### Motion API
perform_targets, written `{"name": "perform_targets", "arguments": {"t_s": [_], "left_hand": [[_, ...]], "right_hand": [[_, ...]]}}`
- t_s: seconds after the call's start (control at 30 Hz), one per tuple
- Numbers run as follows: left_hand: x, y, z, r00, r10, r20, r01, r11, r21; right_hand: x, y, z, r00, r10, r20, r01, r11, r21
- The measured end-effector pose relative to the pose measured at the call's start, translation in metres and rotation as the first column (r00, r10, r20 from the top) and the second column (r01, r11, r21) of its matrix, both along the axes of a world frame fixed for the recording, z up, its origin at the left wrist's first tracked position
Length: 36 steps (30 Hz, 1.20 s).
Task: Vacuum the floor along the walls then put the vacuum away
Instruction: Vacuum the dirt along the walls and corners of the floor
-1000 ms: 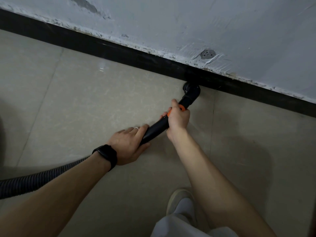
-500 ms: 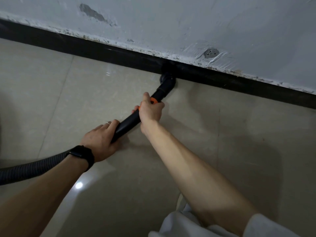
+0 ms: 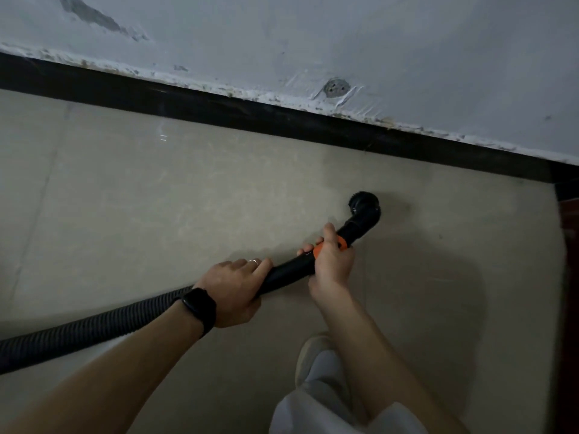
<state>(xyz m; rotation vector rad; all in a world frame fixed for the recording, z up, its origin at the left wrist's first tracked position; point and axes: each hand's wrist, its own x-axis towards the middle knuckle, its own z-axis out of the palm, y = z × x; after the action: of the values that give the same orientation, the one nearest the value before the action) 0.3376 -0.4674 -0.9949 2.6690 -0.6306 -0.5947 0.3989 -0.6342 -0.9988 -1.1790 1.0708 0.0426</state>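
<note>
A black vacuum wand (image 3: 289,272) with an orange ring ends in a round brush nozzle (image 3: 364,208) that rests on the beige tiled floor (image 3: 156,198), a short way out from the black skirting board (image 3: 250,115). My right hand (image 3: 332,261) is closed around the wand at the orange ring. My left hand (image 3: 233,288), with a black watch on its wrist, grips the wand further back. The ribbed black hose (image 3: 87,332) runs off to the lower left. The vacuum's body is out of sight.
A scuffed grey-white wall (image 3: 344,42) rises behind the skirting. A dark reddish edge (image 3: 568,277) stands at the far right. My shoe (image 3: 313,352) and light trouser leg are on the floor below my right arm.
The nozzle has pulled back from the skirting board and shifted to the right along the wall. Both hands kept their grip and moved with it.
</note>
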Motion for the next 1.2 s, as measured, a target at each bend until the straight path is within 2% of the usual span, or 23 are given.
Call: {"name": "perform_targets", "arguments": {"t_s": [0.2,0.5,0.7,0.97,1.2], "left_hand": [[0.017,-0.016,-0.004,0.999,0.036,-0.007,-0.036,0.999,-0.031],[0.076,-0.052,-0.003,0.992,0.112,-0.052,-0.115,0.991,-0.063],[0.083,-0.058,-0.005,0.985,0.172,-0.013,-0.173,0.984,-0.034],[0.057,0.01,-0.004,0.971,0.237,0.024,-0.235,0.971,-0.049],[0.03,0.076,-0.002,0.95,0.31,0.044,-0.31,0.951,-0.007]], "right_hand": [[0.025,-0.015,0.002,0.998,0.064,0.025,-0.065,0.997,0.041],[0.092,-0.042,0.006,0.995,0.091,0.034,-0.091,0.996,0.011],[0.108,-0.044,0.002,0.994,0.107,0.038,-0.107,0.994,0.013],[0.09,0.026,-0.004,0.985,0.165,0.045,-0.168,0.984,0.062],[0.066,0.092,-0.004,0.961,0.269,0.065,-0.276,0.932,0.236]]}}
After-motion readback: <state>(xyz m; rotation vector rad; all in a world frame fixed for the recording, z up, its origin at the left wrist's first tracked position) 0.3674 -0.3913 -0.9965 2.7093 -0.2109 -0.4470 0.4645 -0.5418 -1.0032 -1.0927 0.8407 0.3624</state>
